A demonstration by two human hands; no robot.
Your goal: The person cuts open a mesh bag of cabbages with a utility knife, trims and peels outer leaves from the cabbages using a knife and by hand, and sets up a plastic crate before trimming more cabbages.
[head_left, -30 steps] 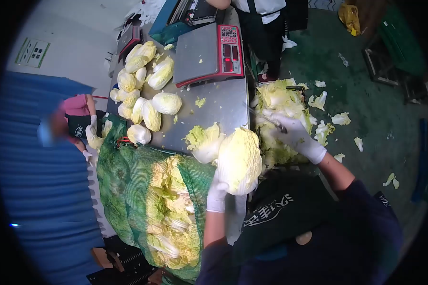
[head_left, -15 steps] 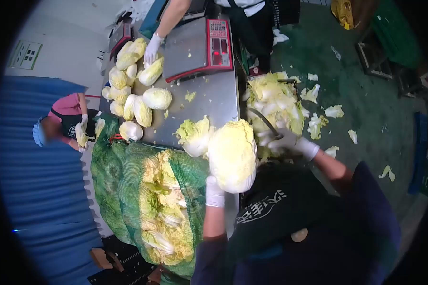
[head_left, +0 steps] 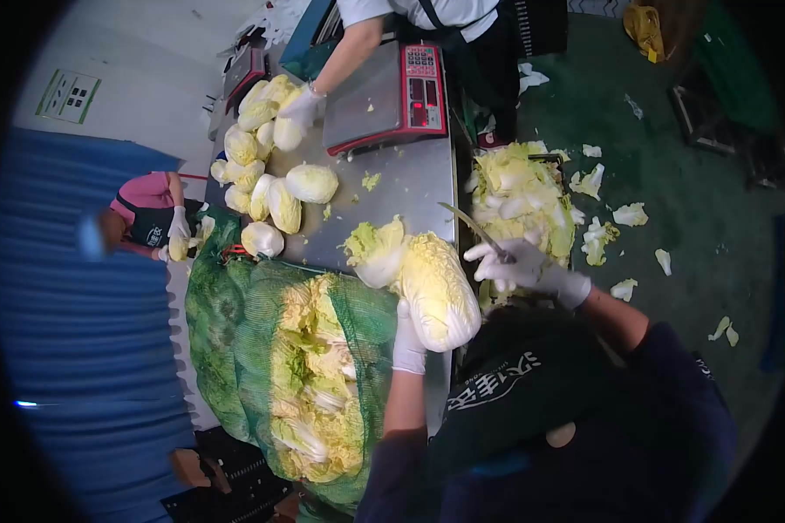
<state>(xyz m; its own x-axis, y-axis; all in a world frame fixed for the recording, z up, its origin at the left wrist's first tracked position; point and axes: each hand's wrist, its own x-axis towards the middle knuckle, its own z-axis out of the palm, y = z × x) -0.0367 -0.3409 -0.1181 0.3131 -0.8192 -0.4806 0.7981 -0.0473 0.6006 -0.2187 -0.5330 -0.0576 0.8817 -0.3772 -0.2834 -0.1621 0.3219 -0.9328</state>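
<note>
My gloved left hand (head_left: 408,342) grips a large napa cabbage (head_left: 440,292) from its near left side, at the table's near edge. My gloved right hand (head_left: 528,266) is closed around the handle of a curved knife (head_left: 473,225), whose blade points up and left, apart from the cabbage. A loose cabbage leaf (head_left: 377,251) lies on the metal table (head_left: 392,179), against the cabbage's left side. Under and beyond my right hand is a crate heaped with trimmed leaves (head_left: 523,196).
Several cabbages (head_left: 283,206) lie at the table's far left, beside a red-rimmed scale (head_left: 371,96). A co-worker's gloved hand (head_left: 301,109) touches one of them. A green mesh sack (head_left: 253,336) of cabbages stands at left. Another person (head_left: 153,205) works beyond it. Fallen leaves (head_left: 630,214) litter the floor.
The cabbage in my left hand has turned and tilted, its base now toward the lower right. My right hand's fingers have spread slightly around the knife. The co-worker's hand has lifted a cabbage somewhat.
</note>
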